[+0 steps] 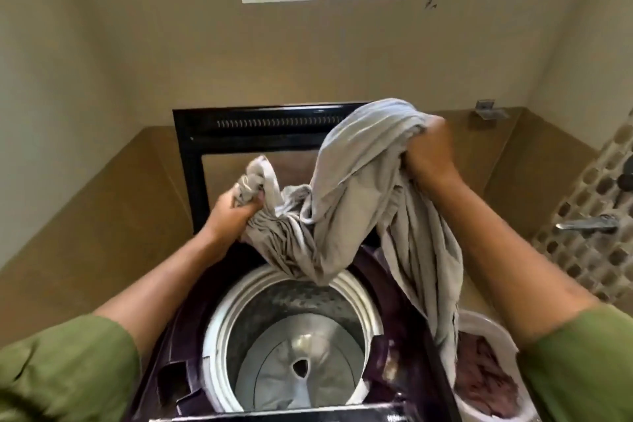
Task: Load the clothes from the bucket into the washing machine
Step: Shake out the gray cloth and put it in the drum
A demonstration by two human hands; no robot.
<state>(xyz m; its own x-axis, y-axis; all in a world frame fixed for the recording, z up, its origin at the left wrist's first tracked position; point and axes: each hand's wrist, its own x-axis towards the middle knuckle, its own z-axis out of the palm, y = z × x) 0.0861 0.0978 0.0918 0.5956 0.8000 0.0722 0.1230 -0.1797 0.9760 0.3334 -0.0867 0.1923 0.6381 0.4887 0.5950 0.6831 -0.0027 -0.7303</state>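
One grey garment (356, 181) is held above the open drum (294, 346) of one washing machine (178, 346); it is gripped by the left hand (236, 212) and bunched in the raised right hand (428, 151). One white bucket (493, 329), at the right, contains maroon clothes (486, 377).

Both hands, left hand (236, 212) and right hand (428, 151), grip a crumpled grey cotton garment (359, 188) above the open purple top-loading washing machine (178, 346); a white plastic bucket (507, 336) stands beside it.

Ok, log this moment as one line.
left hand + right hand: grip grey cloth garment | above open washing machine drum | white bucket: maroon clothes
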